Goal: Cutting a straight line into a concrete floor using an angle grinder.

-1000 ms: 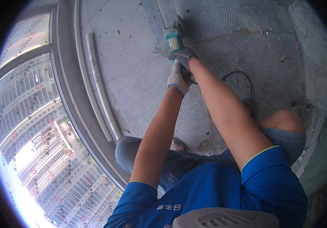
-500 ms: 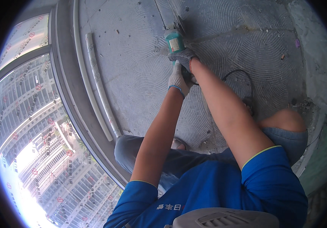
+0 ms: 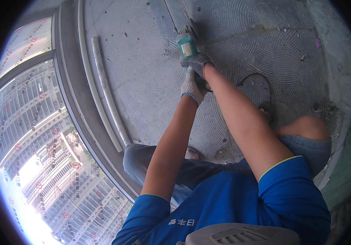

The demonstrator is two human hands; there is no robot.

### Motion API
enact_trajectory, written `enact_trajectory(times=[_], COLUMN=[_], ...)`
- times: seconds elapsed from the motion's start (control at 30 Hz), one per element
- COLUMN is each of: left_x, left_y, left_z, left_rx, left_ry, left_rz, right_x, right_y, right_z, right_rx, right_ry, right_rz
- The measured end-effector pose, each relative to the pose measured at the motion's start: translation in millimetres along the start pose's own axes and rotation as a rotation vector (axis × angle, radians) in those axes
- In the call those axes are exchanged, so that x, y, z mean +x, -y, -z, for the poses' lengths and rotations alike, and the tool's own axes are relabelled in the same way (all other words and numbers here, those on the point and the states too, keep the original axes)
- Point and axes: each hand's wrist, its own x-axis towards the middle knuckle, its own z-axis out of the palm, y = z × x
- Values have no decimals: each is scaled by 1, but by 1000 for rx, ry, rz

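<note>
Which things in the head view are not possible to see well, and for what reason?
In the head view:
Grinder: rear part mostly covered by the left hand and right hand.
Disc: nearly edge-on, so its face is hidden.
Cord: partly hidden by the right forearm.
Longer pipe: cut off by the top edge.
Brownish scrap: too small to identify.

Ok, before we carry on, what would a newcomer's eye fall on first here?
Probably the green grinder at the upper middle, held by grey-gloved right fingers and, nearer the body, white-gloved left fingers. Next, likely the bright window along the left side, with two long pale pipes beside it, and the blue shirt below.
</note>
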Motion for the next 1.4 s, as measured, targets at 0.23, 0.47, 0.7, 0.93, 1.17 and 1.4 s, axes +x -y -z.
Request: enact_trajectory(times=[0.23,0.47,0.7,0.93,1.17,1.4], left_x=[1,-8,-10,-15,-14,-21], left_y=[4,8,20,25,29,37], left_z=[8,11,21,19,30,28], left_rx=[5,18,-8,2,-18,-28], left_ry=[77,105,67,-15,48,8], left_rz=[39,27,53,56,71,74], right_x=[1,-12,-19,-27,-39,-44], right_y=[-9,-10,-24,-25,-23,-33], right_z=[-2,-4,-9,-5,-7,-7], right_rx=[62,-21,-4,34,86,58], right_ry=[-29,-10,-35,-16,-20,-43], right_rz=[-3,-17,-30,-48,-35,-48])
